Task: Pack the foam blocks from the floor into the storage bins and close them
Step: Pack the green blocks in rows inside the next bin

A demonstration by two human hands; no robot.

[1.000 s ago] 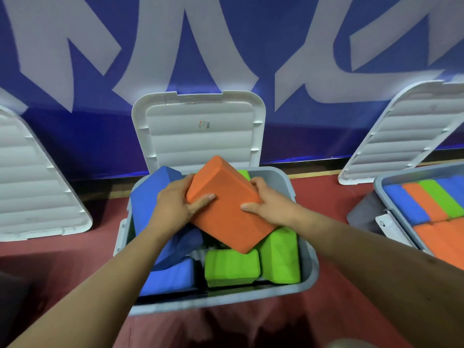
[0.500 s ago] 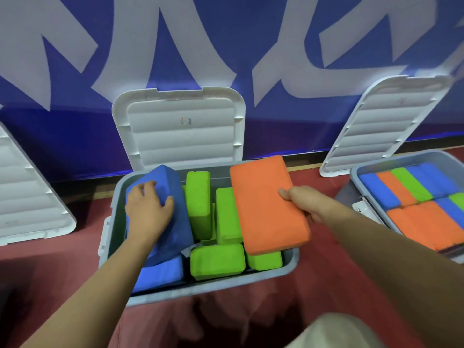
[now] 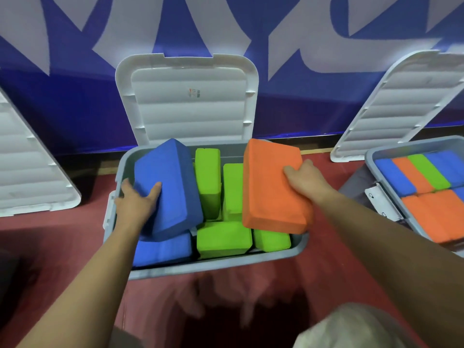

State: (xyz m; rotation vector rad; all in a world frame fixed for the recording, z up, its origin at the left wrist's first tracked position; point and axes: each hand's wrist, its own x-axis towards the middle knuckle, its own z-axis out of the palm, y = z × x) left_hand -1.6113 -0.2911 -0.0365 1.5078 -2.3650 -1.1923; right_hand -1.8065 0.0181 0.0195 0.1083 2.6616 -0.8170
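Over the middle bin [image 3: 213,268] you had a foam block in each hand. Your left hand [image 3: 136,204] held the blue block [image 3: 173,187] by its near left edge, fingers laid on the upper face and thumb behind the edge. Your right hand [image 3: 306,179] gripped the orange block [image 3: 271,187] along its right long edge, fingers curled onto the top.

Both blocks lay with their long axes running away from you, toward the open lid [image 3: 188,109]. The blue block was tilted and leaned inside the left part of the bin, above another blue one on the bottom. The orange block was tilted too, and its right side hung out past the bin's right wall, so it was not yet packed. I judged its place to be down and to the left of your right hand, beside the two upright green blocks [image 3: 208,172] in the middle. Each hand was nearest its own block, so neither needed to cross over.

A small sticker [image 3: 194,92] on the lid's inner face showed a red mark and something like a barcode, too small to read. Behind it the blue banner [image 3: 75,109] carried large white shapes, cropped beyond reading. To your right, the right-hand bin [image 3: 376,156] was already filled with blocks, its lid open.
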